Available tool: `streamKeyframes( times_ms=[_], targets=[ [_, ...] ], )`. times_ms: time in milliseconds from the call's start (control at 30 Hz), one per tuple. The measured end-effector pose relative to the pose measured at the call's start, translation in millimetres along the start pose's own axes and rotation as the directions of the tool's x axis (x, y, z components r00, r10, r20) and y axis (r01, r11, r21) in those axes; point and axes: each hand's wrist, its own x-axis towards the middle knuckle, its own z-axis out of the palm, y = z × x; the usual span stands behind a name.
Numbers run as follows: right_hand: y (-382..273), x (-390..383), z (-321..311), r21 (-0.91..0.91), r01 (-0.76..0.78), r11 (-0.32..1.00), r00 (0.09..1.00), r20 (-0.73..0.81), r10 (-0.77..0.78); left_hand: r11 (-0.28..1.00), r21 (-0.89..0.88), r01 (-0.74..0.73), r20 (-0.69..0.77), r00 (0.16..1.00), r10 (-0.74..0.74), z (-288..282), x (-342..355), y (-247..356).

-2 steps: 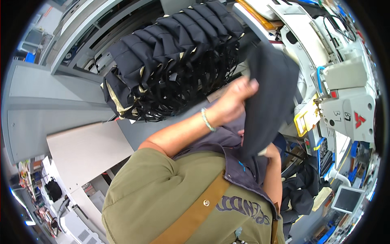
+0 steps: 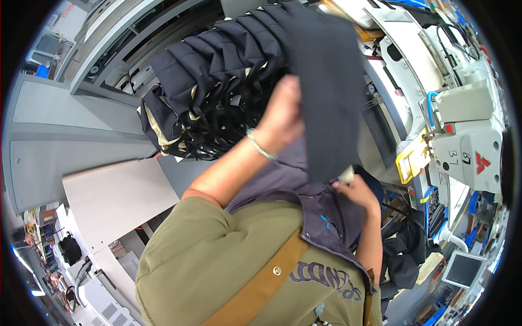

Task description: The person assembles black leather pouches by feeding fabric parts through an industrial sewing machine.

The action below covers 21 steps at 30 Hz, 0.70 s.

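Note:
A black fabric piece (image 2: 331, 98), blurred by motion, hangs spread between my hands in front of my chest. On its left edge my left hand (image 2: 284, 114) is closed, wearing a beaded bracelet at the wrist; the fingertips are smeared. My right hand (image 2: 358, 191) pinches the lower right corner, where a bit of cream-coloured lining (image 2: 346, 175) shows. Behind the held piece lies a long row of folded black fabric pieces (image 2: 217, 54), with cream edges and many dangling black straps (image 2: 217, 122). The held piece hides the row's right end.
At the right stands a white industrial sewing machine head (image 2: 465, 146) with a yellow frame (image 2: 410, 163) beside it. More black fabric (image 2: 405, 255) is heaped at the lower right, near a small screen (image 2: 465, 267). A pale board (image 2: 119, 201) and grey panels (image 2: 76, 168) are at the left.
The black fabric piece has swung left and away from me, and now faces me more broadly. My left hand has moved left with it; more of my right hand shows.

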Motion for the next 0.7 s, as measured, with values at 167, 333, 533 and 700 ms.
streamKeyframes(
  times_ms=[167,333,533,700],
  targets=[
    [26,51,-54,-0.349,0.025,0.937,0.748,-0.615,-0.249,0.929,0.212,-0.303,-0.489,0.79,0.369,-47,-51,112],
    [-47,118,16,-0.134,0.418,0.898,0.66,-0.634,-0.402,0.681,0.543,-0.492,-0.4,0.561,0.724,-96,-144,241],
    [-59,116,119,-0.387,0.484,0.785,0.861,0.051,-0.506,0.343,0.905,0.252,-0.351,-0.014,0.936,-218,-174,288],
    [-40,101,92,-0.284,0.395,0.874,0.911,-0.005,-0.413,0.148,0.601,0.786,-0.428,0.159,0.89,-262,-146,217]
  ],
)
